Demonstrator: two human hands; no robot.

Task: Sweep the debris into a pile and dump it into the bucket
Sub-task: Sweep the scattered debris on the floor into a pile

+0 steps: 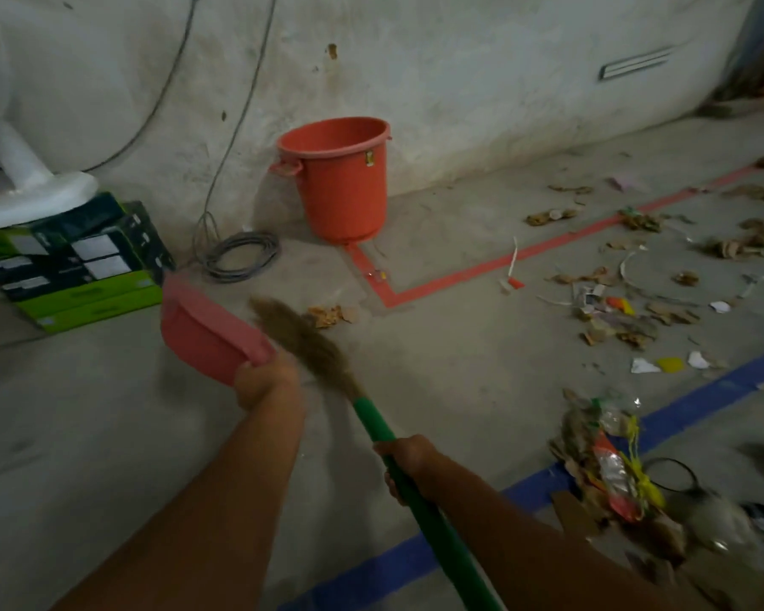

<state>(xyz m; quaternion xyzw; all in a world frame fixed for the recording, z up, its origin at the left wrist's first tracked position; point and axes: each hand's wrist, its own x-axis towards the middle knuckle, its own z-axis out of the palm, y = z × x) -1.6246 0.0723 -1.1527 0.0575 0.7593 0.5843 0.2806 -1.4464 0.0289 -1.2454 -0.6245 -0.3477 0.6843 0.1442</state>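
My left hand (263, 381) grips the near edge of a pink dustpan (208, 330), held above the floor at centre left. My right hand (409, 463) holds the green handle of a grass broom (303, 335); its brown bristles are blurred and lie right beside the dustpan. An orange bucket (340, 178) stands upright against the wall, beyond both hands. Debris (609, 310) of dry leaves, paper scraps and wrappers is scattered over the floor at the right. A denser heap (609, 469) lies at the lower right. A small clump of leaves (331, 316) sits just past the bristles.
A green and black box (80, 266) carries a white fan base (36, 191) at the left. A coil of grey cable (239, 255) lies by the wall. Red tape (473, 275) and blue tape (680, 412) lines cross the concrete floor.
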